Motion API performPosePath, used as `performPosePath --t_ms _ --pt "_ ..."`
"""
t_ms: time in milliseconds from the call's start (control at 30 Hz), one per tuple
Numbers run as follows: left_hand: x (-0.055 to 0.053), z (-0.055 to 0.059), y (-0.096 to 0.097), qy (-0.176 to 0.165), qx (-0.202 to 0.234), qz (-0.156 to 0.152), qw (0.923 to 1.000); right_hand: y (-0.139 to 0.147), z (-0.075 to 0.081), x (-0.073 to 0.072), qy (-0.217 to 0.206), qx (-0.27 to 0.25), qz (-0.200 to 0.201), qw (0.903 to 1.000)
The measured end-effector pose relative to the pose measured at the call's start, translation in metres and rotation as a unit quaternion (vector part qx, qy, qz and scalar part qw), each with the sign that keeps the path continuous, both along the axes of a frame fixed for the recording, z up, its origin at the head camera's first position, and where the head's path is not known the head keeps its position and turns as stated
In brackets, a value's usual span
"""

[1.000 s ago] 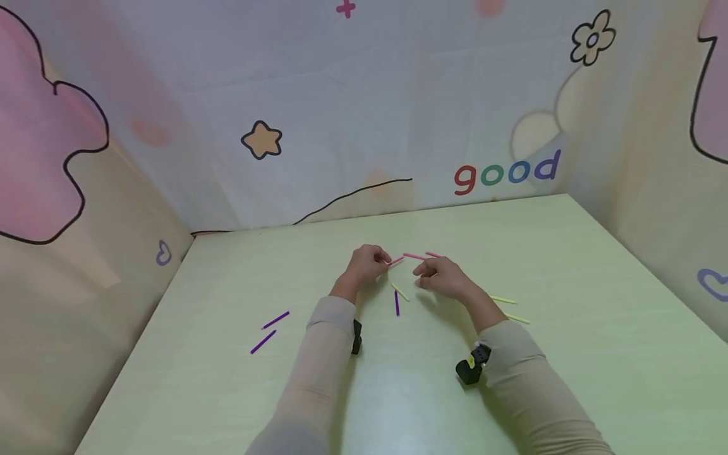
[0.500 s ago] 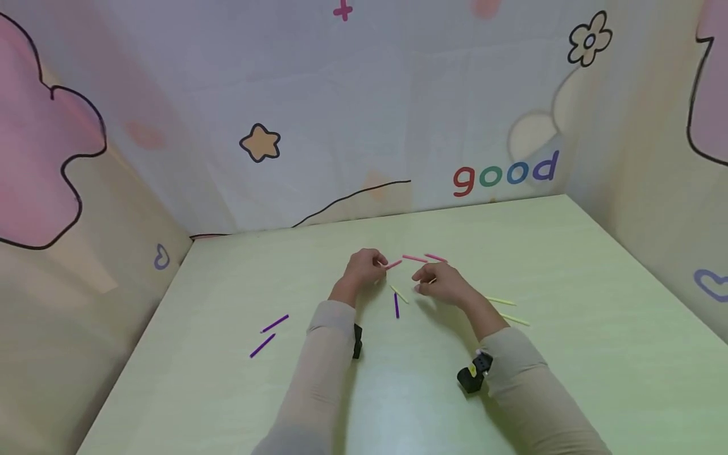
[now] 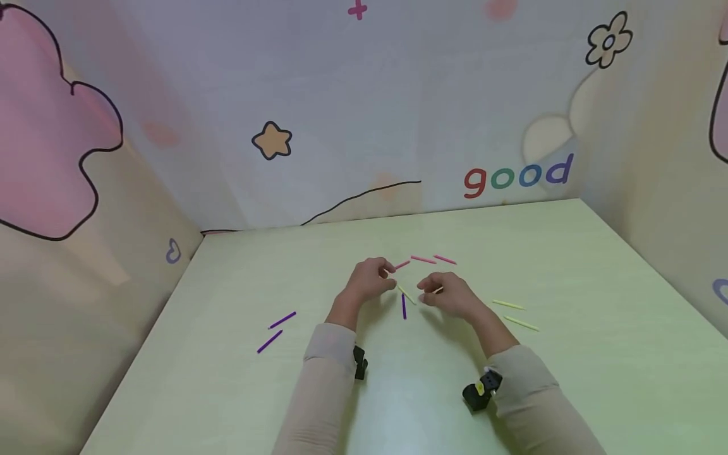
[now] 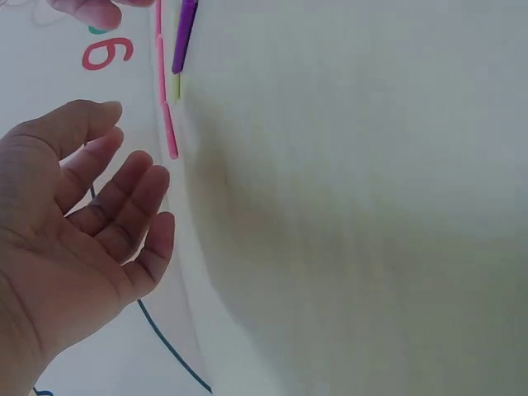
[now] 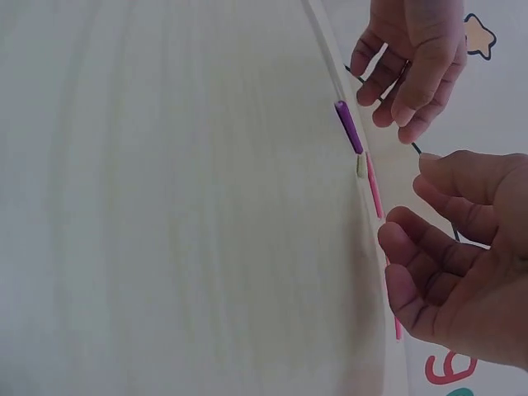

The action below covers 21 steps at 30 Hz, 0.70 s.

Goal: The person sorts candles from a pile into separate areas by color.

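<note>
My left hand (image 3: 371, 280) is just left of a short pink stick (image 3: 402, 265), thumb and fingers parted. In the left wrist view its fingers (image 4: 124, 206) curl loosely around nothing. Two more pink sticks (image 3: 423, 260) lie farther right in a shallow row. Between the hands, a yellow stick (image 3: 406, 295) lies aslant, its upper part beside a purple stick (image 3: 404, 307) that points toward me. My right hand (image 3: 450, 295) hovers right of the yellow stick. The right wrist view shows its fingers (image 5: 429, 256) relaxed, bent and holding nothing.
Two yellow sticks (image 3: 509, 304) lie to the right, near the right forearm. Off to the left are two purple sticks (image 3: 270, 341). The pale green table (image 3: 170, 392) meets a printed cloth wall (image 3: 341, 126) behind and at both sides.
My left hand has drawn back from the pink stick's left end, which its fingertips were touching. The right hand has moved slightly toward me, uncovering the pink sticks. The head view has shifted slightly.
</note>
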<state>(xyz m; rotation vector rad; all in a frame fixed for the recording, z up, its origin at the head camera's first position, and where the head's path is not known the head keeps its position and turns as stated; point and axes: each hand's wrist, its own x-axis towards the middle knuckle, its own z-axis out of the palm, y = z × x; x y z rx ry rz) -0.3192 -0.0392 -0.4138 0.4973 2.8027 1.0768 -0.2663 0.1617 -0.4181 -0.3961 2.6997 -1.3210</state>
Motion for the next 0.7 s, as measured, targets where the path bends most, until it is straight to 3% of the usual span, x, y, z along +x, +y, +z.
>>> performPosePath --t_ms 233,700 --pt "0.015 -0.001 -0.004 -0.026 -0.024 0.005 0.9994 -0.003 0.001 0.0 -0.013 -0.005 -0.001 0.9999" --pt "0.037 0.0 -0.009 -0.012 -0.056 -0.013 0.9983 -0.01 -0.002 -0.008 -0.006 0.007 0.002 1.0"
